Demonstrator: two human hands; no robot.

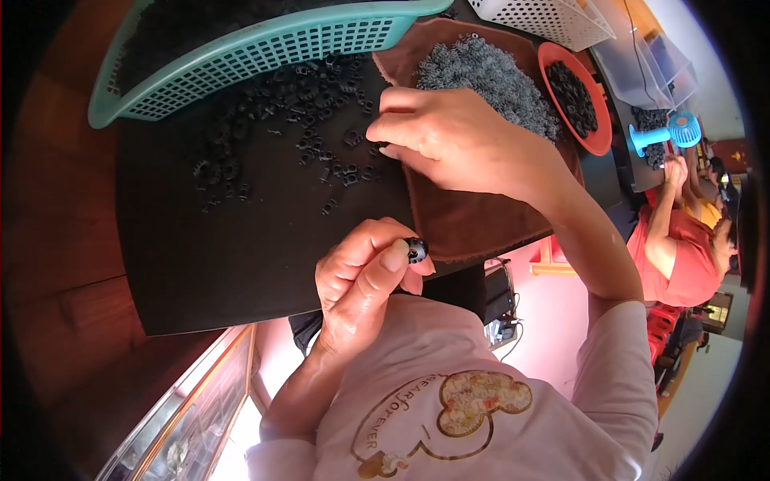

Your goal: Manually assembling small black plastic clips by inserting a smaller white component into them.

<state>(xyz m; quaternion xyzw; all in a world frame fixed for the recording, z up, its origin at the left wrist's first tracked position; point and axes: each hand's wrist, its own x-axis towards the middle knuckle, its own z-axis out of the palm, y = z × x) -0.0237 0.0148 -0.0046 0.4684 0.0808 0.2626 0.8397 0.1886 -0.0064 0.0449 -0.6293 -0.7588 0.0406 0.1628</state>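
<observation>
From my remote seat I cannot tell whether the right hand (453, 138), reaching in with thumb and fingertips narrowed over the scattered black parts (350, 173), holds anything, and the upper edge crops the green basket (241, 70). I see the left hand (357, 272) pinching one black round part (416, 251) above the table's (257, 264) near edge. I count one grey heap (489, 76), one red bowl (597, 144) and one brown cloth (469, 220).

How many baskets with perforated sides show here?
2: the teal basket at the upper left, and the white basket at the top, right of centre. Others could be hidden behind them.
</observation>
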